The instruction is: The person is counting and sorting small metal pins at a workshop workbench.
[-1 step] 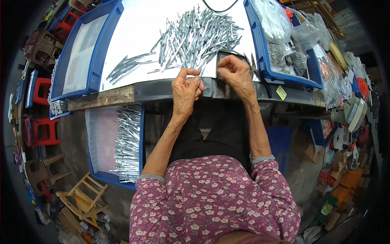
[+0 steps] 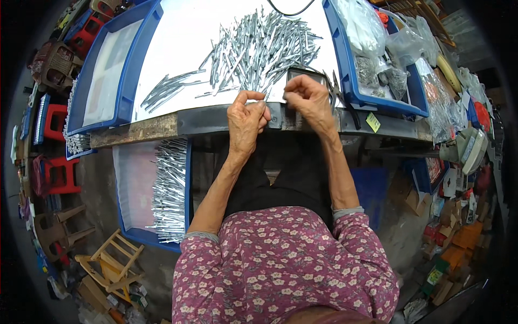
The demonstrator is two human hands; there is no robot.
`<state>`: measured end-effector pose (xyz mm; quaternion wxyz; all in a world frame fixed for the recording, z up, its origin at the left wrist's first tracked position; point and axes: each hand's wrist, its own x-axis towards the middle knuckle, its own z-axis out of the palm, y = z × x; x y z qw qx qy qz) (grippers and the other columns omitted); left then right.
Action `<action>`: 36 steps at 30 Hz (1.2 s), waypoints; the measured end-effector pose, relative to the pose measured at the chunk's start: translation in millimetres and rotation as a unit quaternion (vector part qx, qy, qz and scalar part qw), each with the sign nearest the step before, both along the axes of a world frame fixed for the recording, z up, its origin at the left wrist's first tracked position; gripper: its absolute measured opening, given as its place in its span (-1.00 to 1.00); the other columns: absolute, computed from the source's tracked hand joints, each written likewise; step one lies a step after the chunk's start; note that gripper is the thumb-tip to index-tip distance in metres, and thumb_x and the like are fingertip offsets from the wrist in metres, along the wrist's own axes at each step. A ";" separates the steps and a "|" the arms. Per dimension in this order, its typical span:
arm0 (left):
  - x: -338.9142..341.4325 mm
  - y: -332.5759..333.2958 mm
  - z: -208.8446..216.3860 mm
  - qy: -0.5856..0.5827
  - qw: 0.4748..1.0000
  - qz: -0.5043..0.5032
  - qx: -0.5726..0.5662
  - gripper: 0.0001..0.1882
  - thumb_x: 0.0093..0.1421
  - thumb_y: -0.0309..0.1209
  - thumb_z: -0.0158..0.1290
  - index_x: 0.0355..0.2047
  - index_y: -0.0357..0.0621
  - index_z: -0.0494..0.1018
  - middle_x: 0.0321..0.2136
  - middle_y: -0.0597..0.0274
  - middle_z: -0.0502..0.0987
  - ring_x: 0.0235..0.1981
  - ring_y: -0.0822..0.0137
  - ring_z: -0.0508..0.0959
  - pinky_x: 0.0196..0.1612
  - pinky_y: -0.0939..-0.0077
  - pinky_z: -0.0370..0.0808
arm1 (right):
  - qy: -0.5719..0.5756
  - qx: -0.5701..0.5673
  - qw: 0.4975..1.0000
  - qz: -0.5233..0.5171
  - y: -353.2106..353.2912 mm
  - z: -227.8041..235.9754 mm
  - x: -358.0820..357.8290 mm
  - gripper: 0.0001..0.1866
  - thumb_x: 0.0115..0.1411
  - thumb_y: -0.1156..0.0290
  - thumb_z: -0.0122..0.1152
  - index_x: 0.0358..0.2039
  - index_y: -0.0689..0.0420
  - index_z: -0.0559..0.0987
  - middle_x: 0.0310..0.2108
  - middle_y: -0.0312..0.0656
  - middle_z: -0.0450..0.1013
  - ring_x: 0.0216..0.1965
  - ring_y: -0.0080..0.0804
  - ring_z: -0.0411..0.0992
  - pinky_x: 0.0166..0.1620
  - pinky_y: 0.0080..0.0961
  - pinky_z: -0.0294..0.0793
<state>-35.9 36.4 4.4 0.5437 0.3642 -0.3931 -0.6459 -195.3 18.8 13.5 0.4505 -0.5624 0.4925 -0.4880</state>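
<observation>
Over the front edge of the white table (image 2: 178, 32), my left hand (image 2: 245, 124) is closed, thumb and forefinger pinching a thin grey metal rod (image 2: 267, 96) that points up toward the pile. Just to its right, my right hand (image 2: 314, 108) is raised with its fingertips drawn together. Whatever they hold, if anything, is too small to make out. Beyond both hands spreads a large heap of slender grey metal rods (image 2: 264, 46). A smaller bunch of similar rods (image 2: 168, 89) lies off to the left. Partly behind my right hand is a small dark-rimmed tray (image 2: 293, 71), beside pliers (image 2: 335, 89).
A blue tray (image 2: 125, 75) stands at the table's left. On the right, another blue tray (image 2: 345, 59) holds plastic bags and small parts. Below the table edge at left sits a blue bin (image 2: 189, 189) with many rods. A wooden folding chair (image 2: 110, 264) stands on the floor.
My right hand has shifted slightly left, nearer to my left hand. My left hand stays almost in place with the rod.
</observation>
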 end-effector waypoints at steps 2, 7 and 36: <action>-1.8 0.0 -0.3 -0.002 1.000 -0.003 0.000 -0.90 0.12 -0.55 -0.11 -0.32 -0.27 0.30 -0.71 0.29 0.38 -0.80 0.70 0.16 -0.77 0.81 0.03 | -0.025 -0.015 1.000 0.011 6.0 -1.4 10.0 -0.89 0.00 0.60 0.12 -0.40 0.23 0.45 -0.54 -0.37 0.39 -0.56 -0.73 0.32 -0.50 -0.80 0.31; -2.0 0.6 -2.2 -0.001 1.000 -0.001 -0.001 -0.90 0.12 -0.55 -0.11 -0.33 -0.28 0.29 -0.70 0.29 0.38 -0.80 0.70 0.16 -0.77 0.81 0.03 | -0.043 -0.046 0.998 -0.007 10.5 -4.6 26.0 -0.89 0.01 0.62 0.10 -0.39 0.26 0.44 -0.50 -0.32 0.41 -0.50 -0.68 0.38 -0.43 -0.75 0.41; 3.0 3.7 7.2 0.043 0.998 -0.033 0.019 -0.91 0.13 -0.56 -0.07 -0.33 -0.28 0.31 -0.70 0.31 0.36 -0.77 0.68 0.18 -0.75 0.83 0.04 | -0.195 0.007 0.980 0.028 7.5 -7.0 16.8 -0.71 -0.02 0.64 0.17 -0.25 0.31 0.35 -0.48 -0.20 0.45 -0.44 -0.57 0.44 -0.33 -0.70 0.45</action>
